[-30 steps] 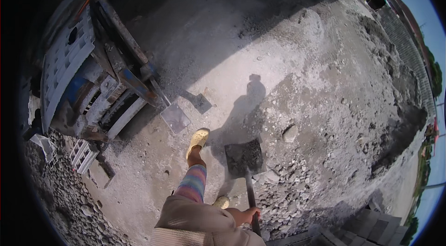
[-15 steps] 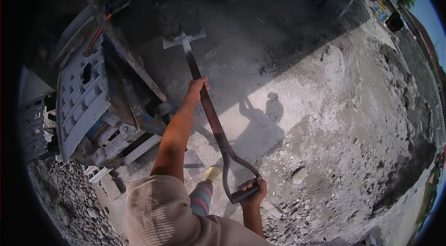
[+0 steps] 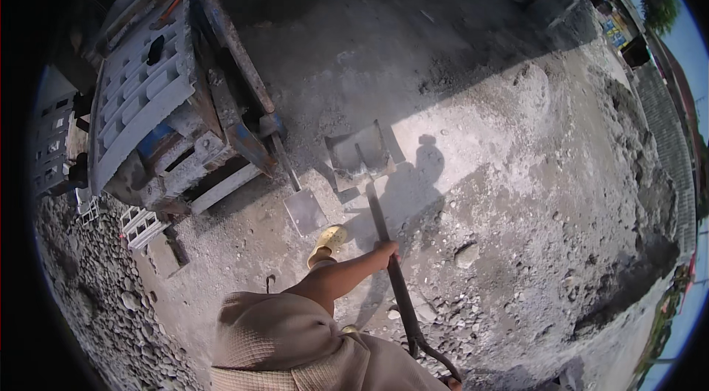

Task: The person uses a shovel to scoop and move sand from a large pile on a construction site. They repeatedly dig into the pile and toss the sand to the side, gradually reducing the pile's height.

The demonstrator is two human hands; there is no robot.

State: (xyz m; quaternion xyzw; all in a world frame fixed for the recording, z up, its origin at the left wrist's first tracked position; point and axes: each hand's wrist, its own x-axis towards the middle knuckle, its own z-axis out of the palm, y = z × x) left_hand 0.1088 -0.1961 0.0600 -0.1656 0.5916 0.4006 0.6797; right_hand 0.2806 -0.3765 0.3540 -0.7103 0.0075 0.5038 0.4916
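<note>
My left hand (image 3: 387,251) is closed around the middle of the dark shaft of a shovel (image 3: 385,225). At the lower edge, my right hand (image 3: 454,384) is at the shovel's D-shaped grip; only a small part of it shows, the rest cut off by the picture's edge. The square blade (image 3: 357,154) points away from me just above the ground, its inner face mostly bare with some grey dust. A second flat shovel blade (image 3: 305,211) lies on the ground left of it, near my yellow shoe (image 3: 332,237).
A large block-moulding machine (image 3: 229,147) with a pierced metal panel (image 3: 142,88) stands on the left. An orange-handled hammer (image 3: 174,3) rests on it. Stones (image 3: 122,317) cover the lower left; a grey sand heap (image 3: 628,169) rises at right.
The shovel has come back toward me from the shaded ground, and the dark load on its blade is gone. Both my hands have moved down and right with it.
</note>
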